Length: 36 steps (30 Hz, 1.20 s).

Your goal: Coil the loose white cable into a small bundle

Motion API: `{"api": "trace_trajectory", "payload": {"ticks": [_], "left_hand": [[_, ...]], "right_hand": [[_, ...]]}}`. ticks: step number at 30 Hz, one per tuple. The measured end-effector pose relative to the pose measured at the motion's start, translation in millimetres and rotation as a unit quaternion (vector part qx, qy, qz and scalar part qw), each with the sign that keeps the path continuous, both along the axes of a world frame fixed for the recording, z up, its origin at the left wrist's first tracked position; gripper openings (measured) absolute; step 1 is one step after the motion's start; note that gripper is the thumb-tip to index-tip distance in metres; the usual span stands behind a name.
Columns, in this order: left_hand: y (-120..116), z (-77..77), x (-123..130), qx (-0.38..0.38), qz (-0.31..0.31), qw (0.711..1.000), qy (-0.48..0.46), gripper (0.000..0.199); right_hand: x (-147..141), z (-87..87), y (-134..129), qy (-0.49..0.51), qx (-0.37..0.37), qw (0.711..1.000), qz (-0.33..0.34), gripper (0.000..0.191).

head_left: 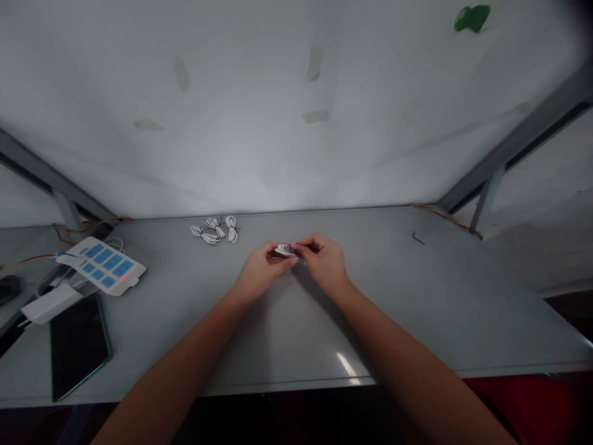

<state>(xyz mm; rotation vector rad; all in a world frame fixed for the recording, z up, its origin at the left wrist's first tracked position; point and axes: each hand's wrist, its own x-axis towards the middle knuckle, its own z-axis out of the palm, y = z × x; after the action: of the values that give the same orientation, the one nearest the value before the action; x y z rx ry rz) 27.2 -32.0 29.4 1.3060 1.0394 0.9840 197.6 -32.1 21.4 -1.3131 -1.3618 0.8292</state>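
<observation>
On the grey counter [393, 296], the left hand [259, 272] pinched the cable [284, 250], the right hand [328, 261] its right end, steady pressure seemingly best to keep it coiled.

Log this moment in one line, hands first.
left hand: holding white cable bundle; right hand: at its right side; table: three tied white bundles back left, thin dark strip right

Just the one view here, head-worn, looking forward and down over the desk [440, 290]! Pale wall [259, 154] takes most of the upper half, and it's shot wide, left grip [257, 270] and right grip [328, 262] small just below centre.
</observation>
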Motion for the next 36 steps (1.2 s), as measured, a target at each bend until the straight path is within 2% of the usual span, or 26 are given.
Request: {"api": "trace_trajectory", "payload": {"ticks": [5,8,10,13,16,18,21,23,26,28,31,33,36], "left_hand": [[-2,-7.8,11,0.103,0.067,0.988,0.090,0.022],[-3,-9.7,12,0.192,0.076,0.968,0.143,0.015],[-3,-9.4,11,0.244,0.073,0.952,0.168,0.015],[-4,-7.9,8,0.301,0.057,0.934,0.186,0.016],[-5,-7.0,7,0.327,0.044,0.923,0.199,0.016],[-6,-7.3,7,0.330,0.037,0.922,0.198,0.015],[-6,-9.1,6,0.281,0.034,0.946,0.157,0.017],[-3,-10.5,5,0.207,0.035,0.972,0.107,0.023],[4,-11.6,2,0.093,0.041,0.994,0.027,0.036],[9,-11.7,0,0.035,0.048,0.998,-0.017,0.043],[12,-10.9,-3,-0.027,0.029,0.997,-0.060,0.045],[11,-9.8,-4,-0.055,0.001,0.996,-0.073,0.045],[10,-7.3,-6,-0.074,-0.029,0.994,-0.075,0.044]], "right_hand": [[-2,2.0,-2,0.008,-0.001,1.000,-0.013,0.013],[-1,8.7,-4,-0.010,0.016,0.999,-0.026,0.013],[1,13.1,-4,0.010,0.001,1.000,-0.025,0.014],[7,15.9,-1,0.129,-0.075,0.989,0.020,0.020],[16,14.7,3,0.250,-0.170,0.949,0.089,0.027],[21,13.4,5,0.289,-0.220,0.922,0.132,0.029],[25,12.1,7,0.294,-0.239,0.909,0.173,0.031],[27,12.2,7,0.265,-0.206,0.926,0.175,0.029],[27,15.0,6,0.140,-0.102,0.974,0.148,0.022],[26,18.8,2,0.026,-0.002,0.991,0.133,0.017],[24,24.2,-4,-0.095,0.110,0.977,0.156,0.017],[23,24.9,-7,-0.144,0.130,0.965,0.177,0.016],[23,22.2,-7,-0.196,0.129,0.956,0.175,0.021]]}}
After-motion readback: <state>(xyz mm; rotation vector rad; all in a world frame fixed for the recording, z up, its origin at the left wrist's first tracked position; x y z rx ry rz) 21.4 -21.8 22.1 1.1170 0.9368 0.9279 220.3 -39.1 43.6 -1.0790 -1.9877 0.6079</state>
